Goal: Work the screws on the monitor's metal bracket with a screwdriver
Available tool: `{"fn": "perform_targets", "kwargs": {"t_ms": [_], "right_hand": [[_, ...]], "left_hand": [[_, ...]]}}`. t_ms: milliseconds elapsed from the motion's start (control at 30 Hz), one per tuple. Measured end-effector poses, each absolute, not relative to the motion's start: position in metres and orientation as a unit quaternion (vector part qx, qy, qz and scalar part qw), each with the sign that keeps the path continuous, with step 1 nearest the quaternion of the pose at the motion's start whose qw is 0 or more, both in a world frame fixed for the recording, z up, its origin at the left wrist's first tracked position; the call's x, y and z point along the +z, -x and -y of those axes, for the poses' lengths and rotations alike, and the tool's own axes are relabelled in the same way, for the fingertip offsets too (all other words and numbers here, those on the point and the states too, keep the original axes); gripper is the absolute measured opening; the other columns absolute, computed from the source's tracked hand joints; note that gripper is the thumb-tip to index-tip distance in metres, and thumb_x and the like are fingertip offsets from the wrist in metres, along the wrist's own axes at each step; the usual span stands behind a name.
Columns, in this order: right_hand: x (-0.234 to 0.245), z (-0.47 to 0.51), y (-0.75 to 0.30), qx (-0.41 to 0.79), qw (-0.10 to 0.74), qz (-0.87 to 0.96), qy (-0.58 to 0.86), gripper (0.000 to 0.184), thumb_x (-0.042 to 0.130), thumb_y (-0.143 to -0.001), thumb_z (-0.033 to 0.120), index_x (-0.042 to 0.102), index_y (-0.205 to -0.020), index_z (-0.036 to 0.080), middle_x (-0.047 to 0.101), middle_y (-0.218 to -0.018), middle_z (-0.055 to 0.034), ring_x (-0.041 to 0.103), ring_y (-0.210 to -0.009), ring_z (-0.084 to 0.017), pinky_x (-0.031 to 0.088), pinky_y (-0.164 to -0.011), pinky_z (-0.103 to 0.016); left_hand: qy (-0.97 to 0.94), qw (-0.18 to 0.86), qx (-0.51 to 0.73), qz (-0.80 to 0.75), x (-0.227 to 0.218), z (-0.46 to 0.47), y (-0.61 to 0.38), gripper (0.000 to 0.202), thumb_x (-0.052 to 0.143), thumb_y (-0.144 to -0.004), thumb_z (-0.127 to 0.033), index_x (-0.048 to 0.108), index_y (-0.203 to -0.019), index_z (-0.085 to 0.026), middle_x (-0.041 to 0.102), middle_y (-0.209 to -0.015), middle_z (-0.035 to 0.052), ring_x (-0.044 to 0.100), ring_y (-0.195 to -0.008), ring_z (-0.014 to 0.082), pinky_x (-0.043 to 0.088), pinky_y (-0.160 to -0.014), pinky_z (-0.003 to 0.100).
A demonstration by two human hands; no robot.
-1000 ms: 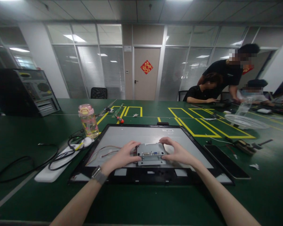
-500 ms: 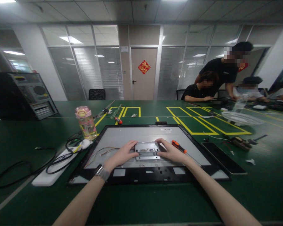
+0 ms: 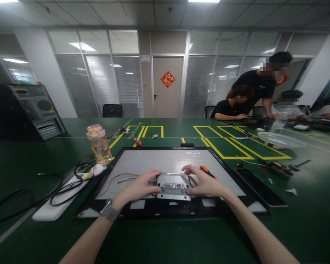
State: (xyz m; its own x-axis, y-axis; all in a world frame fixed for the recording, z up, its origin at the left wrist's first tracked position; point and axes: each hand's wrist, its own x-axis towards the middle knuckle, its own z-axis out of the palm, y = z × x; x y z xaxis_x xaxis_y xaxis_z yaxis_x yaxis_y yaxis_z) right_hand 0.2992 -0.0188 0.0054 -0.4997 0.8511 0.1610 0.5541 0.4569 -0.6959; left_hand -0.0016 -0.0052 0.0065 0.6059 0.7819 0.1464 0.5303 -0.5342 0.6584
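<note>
Between my two hands is a silvery metal bracket (image 3: 172, 183) with a row of connector ports along its near part. My left hand (image 3: 139, 186) grips its left side, thumb at the near corner and fingers at the far one. On the opposite side my right hand (image 3: 206, 182) holds it the same way. Beneath them lies a display panel (image 3: 154, 157) with a grey back and a black frame. Thin wires (image 3: 118, 179) run across the panel left of the bracket. An orange and black screwdriver (image 3: 207, 171) rests on the panel, partly hidden by my right hand.
Left of the panel are a power strip (image 3: 53, 205) with black cables, a pink-lidded bottle (image 3: 99, 145) and a computer case (image 3: 24, 113). To the right lie a black phone (image 3: 260, 187) and a multimeter-like device (image 3: 277, 168). Several people sit or stand at the far right.
Both hands have brought the bracket nearer to me, toward the panel's near edge. The bracket appears slightly larger and more of the grey panel shows behind it.
</note>
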Motion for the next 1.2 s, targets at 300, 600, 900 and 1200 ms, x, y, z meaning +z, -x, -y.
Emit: {"fn": "perform_targets", "kwargs": {"t_ms": [300,600,900,1200], "right_hand": [[0.012,0.025,-0.288,0.208,0.269,0.832,0.438,0.058,0.073,-0.06,0.018,0.05,-0.113,0.022,0.051,-0.112,-0.0044,0.049,-0.107,-0.023,0.039,-0.094,-0.037],[0.009,0.024,-0.289,0.232,0.26,0.832,0.432,0.06,0.073,-0.059,0.017,0.049,-0.114,0.021,0.051,-0.114,-0.005,0.049,-0.109,-0.023,0.039,-0.095,-0.036],[-0.005,0.015,-0.295,0.259,0.241,0.828,0.435,0.063,0.074,-0.06,0.021,0.049,-0.118,0.022,0.052,-0.113,-0.0057,0.05,-0.108,-0.024,0.04,-0.095,-0.038],[0.003,0.018,-0.292,0.251,0.204,0.846,0.424,0.056,0.071,-0.063,0.019,0.052,-0.116,0.022,0.052,-0.109,-0.0046,0.05,-0.103,-0.023,0.04,-0.093,-0.037]], "left_hand": [[-0.854,0.234,0.26,-0.385,0.011,0.009,-0.005,0.063,0.074,-0.067,-0.021,0.052,-0.126,-0.022,0.052,-0.125,0.0059,0.051,-0.114,0.0221,0.038,-0.101,0.032],[-0.86,0.231,0.245,-0.384,0.009,0.009,-0.003,0.062,0.075,-0.066,-0.026,0.054,-0.125,-0.023,0.053,-0.12,0.0048,0.053,-0.11,0.0221,0.04,-0.098,0.032],[-0.861,0.254,0.217,-0.383,0.005,0.008,-0.002,0.059,0.073,-0.069,-0.036,0.055,-0.124,-0.022,0.054,-0.118,0.0052,0.055,-0.106,0.0228,0.043,-0.093,0.032],[-0.859,0.252,0.19,-0.402,0.01,0.014,-0.003,0.056,0.069,-0.073,-0.034,0.052,-0.125,-0.022,0.053,-0.121,0.0053,0.053,-0.109,0.0232,0.039,-0.097,0.031]]}}
